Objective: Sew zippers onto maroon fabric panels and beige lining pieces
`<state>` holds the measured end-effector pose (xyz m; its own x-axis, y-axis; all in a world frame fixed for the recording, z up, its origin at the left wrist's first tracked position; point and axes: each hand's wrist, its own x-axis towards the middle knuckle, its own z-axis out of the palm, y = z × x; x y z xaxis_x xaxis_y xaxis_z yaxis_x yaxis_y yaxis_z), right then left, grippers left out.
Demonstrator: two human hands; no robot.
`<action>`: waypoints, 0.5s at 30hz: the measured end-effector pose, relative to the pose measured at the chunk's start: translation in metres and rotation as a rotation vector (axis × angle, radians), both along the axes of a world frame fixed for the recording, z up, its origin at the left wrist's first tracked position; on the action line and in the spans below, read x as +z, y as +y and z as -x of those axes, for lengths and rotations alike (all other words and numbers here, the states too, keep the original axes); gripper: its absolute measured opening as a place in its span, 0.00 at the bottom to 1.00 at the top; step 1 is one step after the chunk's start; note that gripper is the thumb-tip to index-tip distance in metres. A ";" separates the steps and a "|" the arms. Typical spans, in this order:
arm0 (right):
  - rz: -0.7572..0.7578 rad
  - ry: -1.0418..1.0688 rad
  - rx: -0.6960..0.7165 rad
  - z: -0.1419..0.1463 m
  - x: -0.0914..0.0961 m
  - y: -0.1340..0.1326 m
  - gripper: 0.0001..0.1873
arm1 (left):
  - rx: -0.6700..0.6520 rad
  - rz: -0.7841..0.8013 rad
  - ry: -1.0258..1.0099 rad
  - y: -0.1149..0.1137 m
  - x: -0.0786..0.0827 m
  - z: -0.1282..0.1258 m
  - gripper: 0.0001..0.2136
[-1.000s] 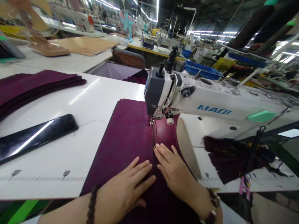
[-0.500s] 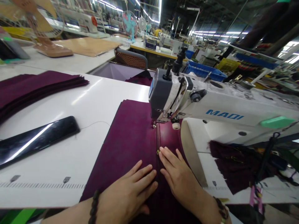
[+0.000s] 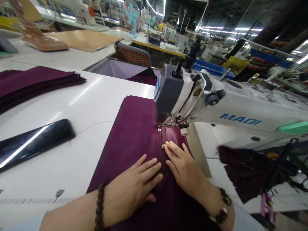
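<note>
A dark purple fabric panel (image 3: 130, 134) lies flat beneath the needle end of a white sewing machine (image 3: 216, 109). Along the panel runs a zipper (image 3: 164, 157) with a small gold-coloured zipper pull (image 3: 163, 146), just in front of the presser foot (image 3: 159, 129). My left hand (image 3: 134, 186) rests on the fabric left of the zipper, fingers stretched out and flat. On the other side, my right hand (image 3: 185, 166) lies with extended fingers, its fingertips touching or right beside the zipper pull. Neither hand grips anything.
A stack of purple panels (image 3: 40, 85) sits at the left, with a black phone (image 3: 36, 141) nearer me. Purple scraps (image 3: 245, 166) and pink-handled snips (image 3: 267, 205) are at the right. A blue crate (image 3: 211, 70) and a fan (image 3: 38, 29) are farther back.
Both hands and the fabric have shifted forward toward the presser foot, and the zipper pull is now closer to it. The view has shifted slightly.
</note>
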<state>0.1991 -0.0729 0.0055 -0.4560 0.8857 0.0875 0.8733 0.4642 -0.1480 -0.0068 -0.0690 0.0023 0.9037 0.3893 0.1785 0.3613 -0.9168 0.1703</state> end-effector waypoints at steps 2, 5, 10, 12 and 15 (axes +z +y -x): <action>0.002 -0.003 -0.001 0.000 0.001 0.006 0.22 | 0.006 -0.002 -0.002 0.005 -0.001 0.000 0.21; -0.001 0.004 -0.005 0.000 0.001 0.014 0.22 | 0.017 0.003 -0.034 0.012 -0.003 0.001 0.19; -0.012 0.034 -0.017 0.000 0.001 0.028 0.21 | 0.035 0.035 -0.059 0.025 -0.006 0.001 0.20; -0.015 0.032 -0.005 -0.001 0.001 0.034 0.21 | 0.031 0.045 -0.049 0.031 -0.006 0.001 0.20; -0.012 0.041 0.008 -0.002 0.001 0.043 0.21 | 0.021 0.069 -0.024 0.040 -0.004 0.002 0.20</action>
<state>0.2011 -0.0296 0.0068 -0.4585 0.8809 0.1171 0.8630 0.4728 -0.1779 -0.0087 -0.0293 -0.0018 0.8911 0.4200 0.1721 0.3750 -0.8949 0.2421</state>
